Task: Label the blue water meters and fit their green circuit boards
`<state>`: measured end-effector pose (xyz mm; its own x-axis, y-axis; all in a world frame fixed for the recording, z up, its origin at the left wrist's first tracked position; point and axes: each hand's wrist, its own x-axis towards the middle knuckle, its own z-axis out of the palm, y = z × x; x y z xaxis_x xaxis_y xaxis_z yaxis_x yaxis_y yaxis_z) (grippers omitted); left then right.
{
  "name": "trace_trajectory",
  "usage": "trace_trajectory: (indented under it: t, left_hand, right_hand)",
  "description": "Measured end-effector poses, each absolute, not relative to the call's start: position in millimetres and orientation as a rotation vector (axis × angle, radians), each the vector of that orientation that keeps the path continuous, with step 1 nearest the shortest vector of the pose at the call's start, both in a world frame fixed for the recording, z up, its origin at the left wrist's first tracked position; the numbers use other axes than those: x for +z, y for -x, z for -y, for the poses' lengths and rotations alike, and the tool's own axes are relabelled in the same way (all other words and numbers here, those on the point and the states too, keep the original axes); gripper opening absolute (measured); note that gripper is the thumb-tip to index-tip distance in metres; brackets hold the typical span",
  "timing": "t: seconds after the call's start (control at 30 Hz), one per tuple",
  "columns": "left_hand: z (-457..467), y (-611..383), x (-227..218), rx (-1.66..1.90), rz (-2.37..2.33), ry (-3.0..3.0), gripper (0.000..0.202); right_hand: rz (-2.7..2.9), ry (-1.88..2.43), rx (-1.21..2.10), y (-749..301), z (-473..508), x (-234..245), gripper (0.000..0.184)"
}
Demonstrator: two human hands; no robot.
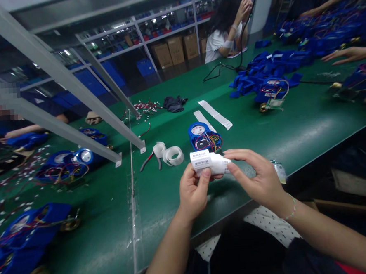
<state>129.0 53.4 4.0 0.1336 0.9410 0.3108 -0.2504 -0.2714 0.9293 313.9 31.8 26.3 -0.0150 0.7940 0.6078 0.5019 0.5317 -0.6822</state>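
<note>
My left hand (pixel 193 191) grips a small white part with barcode labels (pixel 207 161) from below, thumb pressed on its front. My right hand (pixel 257 178) pinches the right end of the same white part with thumb and fingers. Both hands hover over the near edge of the green worktable (pixel 162 204). Just beyond them lies an open blue meter housing (pixel 203 136) with coloured wires inside. A clear plastic bit (pixel 279 171) peeks out behind my right hand.
White tape rolls (pixel 170 153) and red-handled cutters (pixel 149 159) lie left of the meter. White label strips (pixel 215 114) lie behind it. Blue meters (pixel 63 163) crowd the left, blue parts (pixel 269 74) the far right. Metal frame struts (pixel 75 94) cross overhead. Other people work around.
</note>
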Motion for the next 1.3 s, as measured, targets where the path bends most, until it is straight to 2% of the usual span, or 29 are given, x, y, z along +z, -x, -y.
trace_trajectory:
  t: [0.33, 0.53, 0.6, 0.67, 0.73, 0.77, 0.87, 0.93, 1.03, 1.13, 1.2, 1.27, 1.3]
  left_hand:
    - [-50.1, -130.9, -1.0, 1.41, -0.827, -1.329, 0.025]
    - [-48.0, -130.6, -1.4, 1.34, -0.95, -1.364, 0.026]
    - [-47.8, -128.1, -4.1, 1.357, -1.006, -1.497, 0.022]
    - [-48.7, -123.9, -8.3, 1.405, -1.112, -1.732, 0.017]
    - [-50.7, -118.6, -13.7, 1.467, -1.227, -2.033, 0.012]
    - [-51.9, -116.1, -16.5, 1.496, -1.253, -2.186, 0.01]
    - [-53.9, -110.8, -23.9, 1.558, -1.184, -2.505, 0.009]
    - [-53.3, -108.9, -25.7, 1.602, -1.118, -2.569, 0.01]
    - [-56.2, -104.7, -16.9, 1.697, -1.148, -2.556, 0.012]
    - [-78.3, -96.1, 9.3, 1.661, -1.433, -2.348, 0.017]
    - [-107.5, -89.8, 30.5, 1.397, -1.725, -2.232, 0.027]
    - [-144.1, -85.2, 45.8, 0.905, -2.059, -2.266, 0.035]
    - [-162.9, -83.8, 49.4, 0.784, -2.112, -2.264, 0.035]
  right_hand:
    - [1.726, 1.117, -0.091, -316.3, -30.0, 25.4, 0.018]
    - [1.893, 1.162, -0.233, -322.8, -30.2, 14.8, 0.039]
    - [1.865, 1.126, -0.177, -320.0, -29.2, 16.9, 0.038]
    - [1.747, 1.121, -0.023, -315.0, -28.1, 22.5, 0.026]
    - [1.559, 1.152, 0.303, -310.7, -27.8, 29.4, 0.008]
    - [1.454, 1.168, 0.523, -310.0, -28.1, 32.4, 0.006]
    - [1.167, 1.152, 1.182, -315.7, -30.5, 36.7, 0.024]
    - [1.039, 1.155, 1.385, -326.1, -31.9, 35.2, 0.031]
    - [0.966, 1.217, 1.287, -348.1, -30.2, 27.9, 0.037]
    - [0.974, 1.295, 1.097, -370.8, -22.0, 17.1, 0.043]
    - [0.985, 1.35, 1.03, -381.6, -14.1, 8.9, 0.046]
    - [0.993, 1.395, 1.008, -386.2, -6.2, 0.4, 0.048]
    - [0.994, 1.402, 1.015, -386.0, -2.6, -4.0, 0.049]
